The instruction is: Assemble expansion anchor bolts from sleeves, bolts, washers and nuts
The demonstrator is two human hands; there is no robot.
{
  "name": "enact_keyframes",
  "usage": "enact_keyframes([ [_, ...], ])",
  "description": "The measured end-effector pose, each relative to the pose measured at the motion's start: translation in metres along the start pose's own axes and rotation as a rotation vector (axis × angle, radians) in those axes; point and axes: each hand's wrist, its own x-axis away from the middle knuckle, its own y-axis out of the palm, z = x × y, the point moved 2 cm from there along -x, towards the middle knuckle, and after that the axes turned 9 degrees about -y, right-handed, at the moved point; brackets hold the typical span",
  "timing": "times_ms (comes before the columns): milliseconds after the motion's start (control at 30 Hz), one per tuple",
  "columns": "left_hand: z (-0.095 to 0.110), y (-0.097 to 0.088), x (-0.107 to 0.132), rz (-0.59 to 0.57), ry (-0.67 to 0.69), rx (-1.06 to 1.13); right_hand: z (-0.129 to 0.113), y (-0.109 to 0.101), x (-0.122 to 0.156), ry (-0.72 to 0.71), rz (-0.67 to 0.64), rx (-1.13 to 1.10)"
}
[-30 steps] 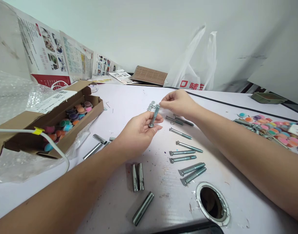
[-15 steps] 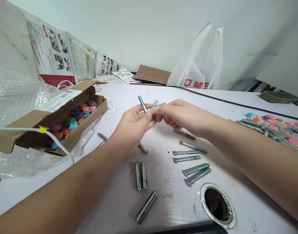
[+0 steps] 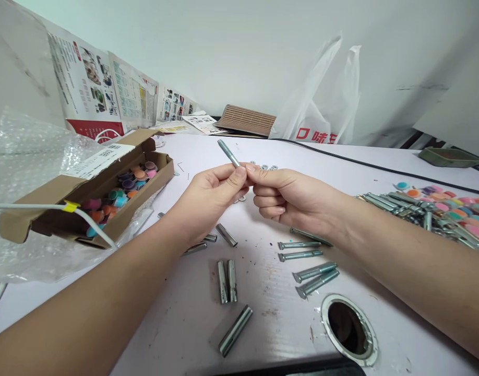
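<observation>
My left hand [image 3: 216, 196] pinches a long metal bolt [image 3: 228, 152] above the white table [image 3: 263, 292]; the threaded end sticks up and to the left. My right hand [image 3: 286, 196] meets it at the same spot, fingertips pinched against the bolt's lower end; what they hold there is hidden. Just behind the hands lies a small heap of nuts [image 3: 265, 167]. Below the hands lie several loose bolts [image 3: 302, 256] and metal sleeves [image 3: 227, 274].
An open cardboard box [image 3: 102, 190] of coloured round caps sits at the left on bubble wrap, with a white cable [image 3: 47, 209] across it. A pile of bolts and coloured caps [image 3: 431, 211] lies at right. A round cable hole [image 3: 349, 329] is near the front edge. A plastic bag [image 3: 321, 104] leans on the wall.
The bolt was turned so its threaded end points up and left. My right hand came from beyond the bolt to meet my left hand's fingertips; both hands rose slightly.
</observation>
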Motion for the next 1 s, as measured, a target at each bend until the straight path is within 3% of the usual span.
enact_keyframes([
  [200, 0.002, -0.008, -0.002, 0.041, -0.069, 0.049, 0.002, -0.007, -0.005, -0.037, 0.005, 0.16],
  [333, 0.004, -0.014, -0.002, 0.153, -0.08, 0.162, 0.0, -0.008, -0.004, -0.068, -0.046, 0.306],
  [467, 0.006, -0.015, -0.001, 0.205, -0.082, 0.143, -0.003, -0.01, -0.003, -0.162, -0.066, 0.525],
  [700, 0.0, -0.015, -0.002, 0.283, -0.097, 0.001, -0.003, -0.005, 0.001, -0.314, 0.063, 0.962],
  [900, 0.008, -0.022, 0.001, 0.144, -0.129, 0.148, -0.011, 0.011, 0.015, -0.354, 0.014, 1.003],
  [1000, 0.013, -0.025, 0.002, 0.171, -0.143, 0.145, -0.015, 0.011, 0.017, -0.392, -0.03, 1.053],
])
